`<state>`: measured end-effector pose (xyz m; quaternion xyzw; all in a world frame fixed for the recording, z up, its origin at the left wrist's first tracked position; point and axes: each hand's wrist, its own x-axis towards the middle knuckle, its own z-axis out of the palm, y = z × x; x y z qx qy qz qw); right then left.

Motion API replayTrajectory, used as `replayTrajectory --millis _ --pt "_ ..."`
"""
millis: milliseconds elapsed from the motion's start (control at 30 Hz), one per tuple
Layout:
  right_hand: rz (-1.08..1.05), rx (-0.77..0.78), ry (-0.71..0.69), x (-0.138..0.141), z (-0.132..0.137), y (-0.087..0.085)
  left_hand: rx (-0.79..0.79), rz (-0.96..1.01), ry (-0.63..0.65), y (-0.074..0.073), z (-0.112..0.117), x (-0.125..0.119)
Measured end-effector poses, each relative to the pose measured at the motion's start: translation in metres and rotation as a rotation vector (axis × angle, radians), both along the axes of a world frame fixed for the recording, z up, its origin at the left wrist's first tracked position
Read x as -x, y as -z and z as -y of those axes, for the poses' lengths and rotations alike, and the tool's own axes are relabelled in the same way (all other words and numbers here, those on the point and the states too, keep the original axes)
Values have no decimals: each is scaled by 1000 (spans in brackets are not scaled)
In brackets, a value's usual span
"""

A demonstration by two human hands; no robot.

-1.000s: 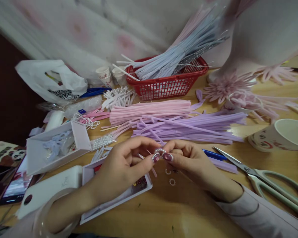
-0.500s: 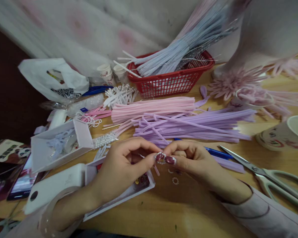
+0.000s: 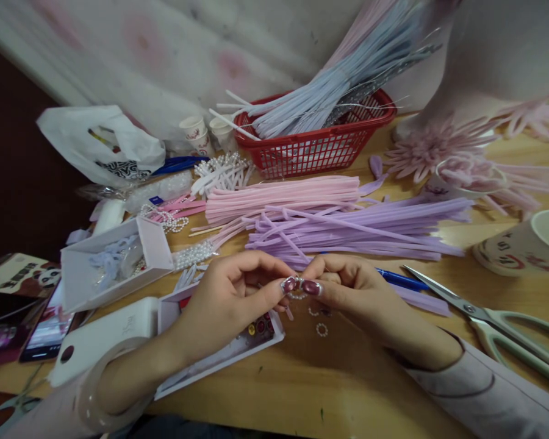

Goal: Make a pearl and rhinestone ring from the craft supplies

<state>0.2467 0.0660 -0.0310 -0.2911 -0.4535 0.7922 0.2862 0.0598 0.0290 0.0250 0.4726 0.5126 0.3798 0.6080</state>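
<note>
Between my fingertips is a small ring of white beads [image 3: 296,296], partly covered by my thumbs. My left hand [image 3: 231,302] pinches its left side, and my right hand [image 3: 348,289] pinches the right side, thumbs almost touching. Another beaded ring [image 3: 321,330] lies on the table below my right hand, with a second partly shadowed one [image 3: 313,312] just above it. Under my left wrist sits an open white box [image 3: 219,361] holding red and yellow round pieces. Purple pipe cleaners [image 3: 357,228] lie just beyond my hands.
Scissors [image 3: 471,311] rest at the right, beside a blue pen [image 3: 402,279] and a paper cup [image 3: 507,250]. Pink pipe cleaners [image 3: 279,198] lie before a red basket [image 3: 311,152]. To the left are another white box [image 3: 158,247], a white power bank [image 3: 105,338] and a phone [image 3: 46,326].
My thumbs have shifted slightly on the beaded ring, coming closer together, and it now shows below them. The view has moved a little; the things on the table stay put.
</note>
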Motion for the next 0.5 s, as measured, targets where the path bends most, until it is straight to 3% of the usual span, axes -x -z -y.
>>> replayTrajectory --millis 500 --pt "-37 1 11 -1 0 2 29 72 -5 1 -3 1"
